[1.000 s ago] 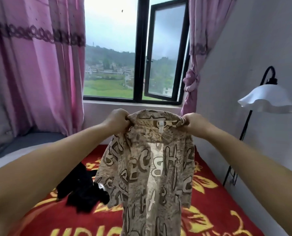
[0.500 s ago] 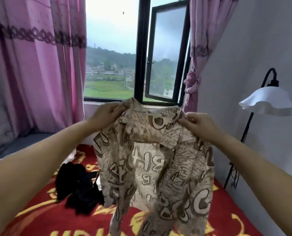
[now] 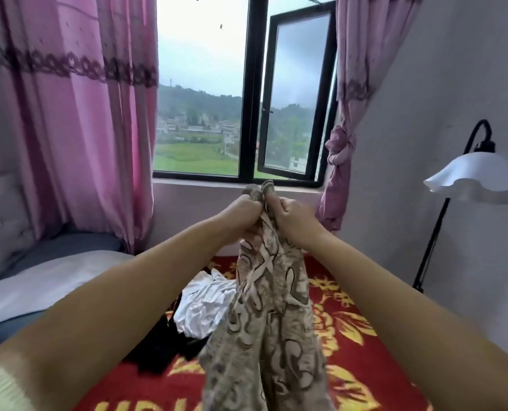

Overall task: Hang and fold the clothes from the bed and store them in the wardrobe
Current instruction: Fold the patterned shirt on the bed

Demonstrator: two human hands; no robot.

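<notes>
Head view. Bed (image 3: 362, 363) with red floral blanket bounded by wall at right and window wall (image 3: 205, 203) ahead; floor lamp (image 3: 472, 179) beside right edge. Open air above blanket between both arms. Patterned shirt (image 3: 270, 315) gathered lengthwise, hanging from both fists down toward blanket, top edge bunched and protruding above knuckles. Left hand (image 3: 240, 215) and right hand (image 3: 291, 216) pressed together, fingers curled tightly round shirt's top. White garment (image 3: 205, 307) and black garment (image 3: 160, 345) lying on blanket left of shirt.
</notes>
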